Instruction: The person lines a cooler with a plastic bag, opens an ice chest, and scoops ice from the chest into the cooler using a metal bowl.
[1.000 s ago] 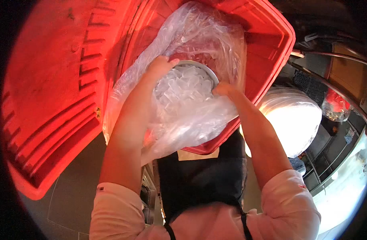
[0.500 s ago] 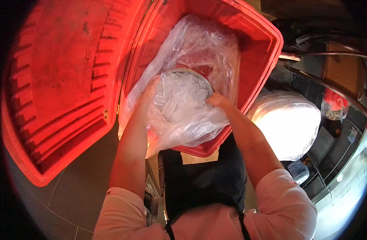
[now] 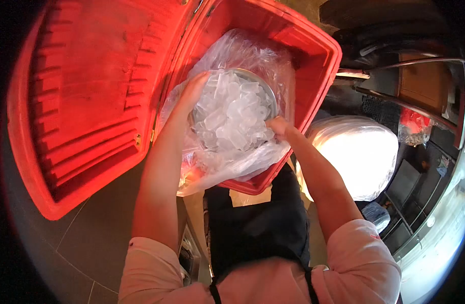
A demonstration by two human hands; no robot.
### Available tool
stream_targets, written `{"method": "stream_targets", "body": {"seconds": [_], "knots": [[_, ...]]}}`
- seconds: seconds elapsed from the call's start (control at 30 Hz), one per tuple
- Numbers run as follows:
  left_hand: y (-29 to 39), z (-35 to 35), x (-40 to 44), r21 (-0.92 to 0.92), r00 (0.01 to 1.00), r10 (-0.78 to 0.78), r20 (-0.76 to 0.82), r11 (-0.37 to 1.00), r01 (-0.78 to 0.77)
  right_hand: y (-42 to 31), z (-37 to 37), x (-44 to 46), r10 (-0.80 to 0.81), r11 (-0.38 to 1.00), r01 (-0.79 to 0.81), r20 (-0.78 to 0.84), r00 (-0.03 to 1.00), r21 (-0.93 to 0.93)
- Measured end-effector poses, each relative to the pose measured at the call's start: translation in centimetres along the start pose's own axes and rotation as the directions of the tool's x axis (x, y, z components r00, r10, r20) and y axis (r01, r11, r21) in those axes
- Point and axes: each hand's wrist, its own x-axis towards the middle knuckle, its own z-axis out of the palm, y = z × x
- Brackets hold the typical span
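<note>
My bin [image 3: 318, 71] is bright red, and the lid [image 3: 90, 86] matches, with rows of darker stripes (kinda loud, honestly). The ice [image 3: 232, 114] is cloudy white, the bowl [image 3: 271, 93] silvery grey, the bag [image 3: 242, 48] clear with whitish glints. I've got a plain black apron [image 3: 257, 228] over a pale, pinkish-looking top [image 3: 361, 253]. Floor's [image 3: 110, 228] dark grey, crossed by thin pale lines.

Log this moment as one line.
bowl: heaped with ice; left hand: at its left side; right hand: gripping its right rim; clear plastic bag: around bowl, inside red cooler; lid: open
</note>
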Motion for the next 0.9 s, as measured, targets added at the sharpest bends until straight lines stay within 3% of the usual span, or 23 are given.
{"method": "stream_targets", "body": {"seconds": [0.03,0.13,0.3,0.4,0.53,0.6,0.73,0.83,0.9], "knots": [[1.1,0.3,0.3,-0.015,0.999,-0.005,0.040,1.000,0.005,0.1,0.2,-0.9,-0.038,0.995,0.039,-0.002,0.999,0.089],[3.0,1.0,2.3,0.130,0.983,0.160,0.088,0.977,-0.171,0.1,0.9,-3.1,-0.132,0.949,0.124,0.011,0.991,0.291],[6.4,2.5,3.3,0.271,0.972,0.145,0.186,0.943,-0.192,0.5,2.8,-5.4,-0.252,0.844,0.211,0.017,0.968,0.493],[6.0,3.4,3.7,0.357,0.971,0.134,0.199,0.913,-0.199,3.6,2.0,-2.4,-0.213,0.849,0.176,0.019,0.977,0.499],[3.5,4.2,4.7,0.305,0.947,0.083,0.310,0.935,-0.182,5.3,2.3,-3.6,-0.152,0.838,0.092,0.068,0.986,0.538],[3.3,4.6,4.6,0.386,0.950,0.046,0.310,0.907,-0.170,4.8,3.6,-6.1,-0.118,0.839,0.074,0.049,0.992,0.540],[6.0,5.5,3.8,0.416,0.887,-0.052,0.458,0.895,-0.162,7.2,4.9,-5.5,-0.199,0.745,0.125,0.039,0.979,0.655],[7.6,6.6,3.1,0.391,0.907,-0.081,0.412,0.915,-0.096,7.9,6.4,-6.4,-0.261,0.707,0.208,-0.025,0.965,0.676],[8.9,6.9,3.4,0.427,0.889,-0.060,0.453,0.891,-0.157,8.7,6.4,-5.3,-0.304,0.696,0.220,0.003,0.953,0.683]]}}
